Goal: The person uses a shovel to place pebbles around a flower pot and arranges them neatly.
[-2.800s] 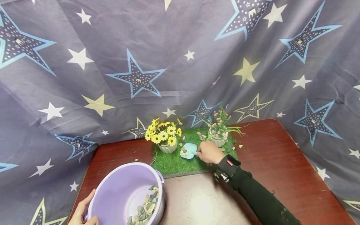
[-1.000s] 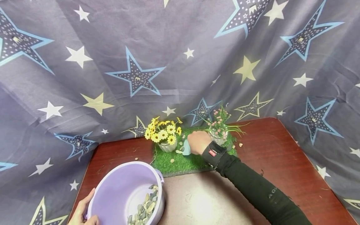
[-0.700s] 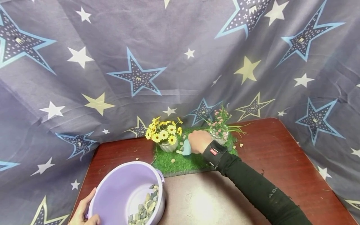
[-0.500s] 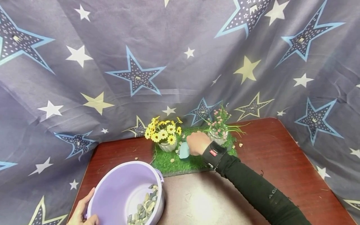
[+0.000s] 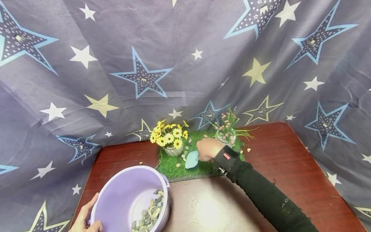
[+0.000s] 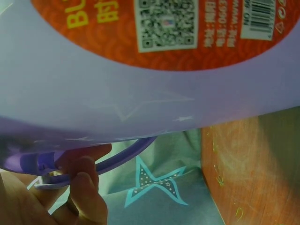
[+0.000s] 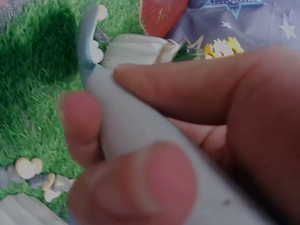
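My right hand (image 5: 209, 149) grips the pale handle of a small light-blue toy shovel (image 5: 192, 159) over the artificial grass mat (image 5: 171, 171). Its blade is tilted on edge in the right wrist view, where fingers and thumb wrap the handle (image 7: 136, 117). Several pebbles (image 5: 184, 156) lie on the grass beside the blade, close to the white pot with yellow flowers (image 5: 174, 151). My left hand (image 5: 84, 219) holds the purple bucket (image 5: 124, 183) at its left side, fingers curled at the bail handle (image 6: 126, 155). Grey and cream pebbles (image 5: 149, 214) are heaped inside the bucket.
A second pot with pink flowers (image 5: 227, 132) stands at the mat's right rear, partly behind my right hand. Stray pebbles (image 5: 248, 150) lie on the reddish-brown table (image 5: 287, 161). A star-patterned cloth (image 5: 179, 64) hangs behind and at both sides.
The shovel was level with pebbles on it; it has since tipped, and pebbles now lie on the grass by the yellow-flower pot. It has just shifted slightly nearer me. The left hand stays put.
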### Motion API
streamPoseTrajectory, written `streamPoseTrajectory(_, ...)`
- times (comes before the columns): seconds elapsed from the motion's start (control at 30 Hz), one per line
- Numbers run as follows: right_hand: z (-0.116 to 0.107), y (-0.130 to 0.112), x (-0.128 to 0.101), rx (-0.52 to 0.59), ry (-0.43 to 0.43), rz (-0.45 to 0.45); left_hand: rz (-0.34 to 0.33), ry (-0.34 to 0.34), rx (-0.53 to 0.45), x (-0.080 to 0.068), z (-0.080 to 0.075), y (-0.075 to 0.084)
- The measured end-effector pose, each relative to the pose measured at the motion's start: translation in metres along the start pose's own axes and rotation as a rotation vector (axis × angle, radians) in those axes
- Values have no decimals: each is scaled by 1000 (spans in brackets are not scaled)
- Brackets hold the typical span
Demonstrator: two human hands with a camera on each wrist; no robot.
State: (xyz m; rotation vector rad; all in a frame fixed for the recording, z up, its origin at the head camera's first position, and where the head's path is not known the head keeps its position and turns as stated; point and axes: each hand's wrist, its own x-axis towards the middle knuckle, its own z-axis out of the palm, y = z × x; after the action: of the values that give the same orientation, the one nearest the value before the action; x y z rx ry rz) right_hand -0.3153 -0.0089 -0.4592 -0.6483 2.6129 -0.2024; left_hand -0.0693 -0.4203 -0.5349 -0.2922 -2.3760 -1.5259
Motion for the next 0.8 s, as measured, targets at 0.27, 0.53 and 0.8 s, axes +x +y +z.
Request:
streamPoseTrajectory(0.27,7,0,7,81,-69,-12,-49,35,72,-2,3,5)
streamPoseTrajectory(0.53,6,0,8,152,-74,-22,-46,40,69,-1,3,5)
streamPoseTrajectory(0.8,8,7,2,170,-76,-63,-48,42,66,-1,4,5)
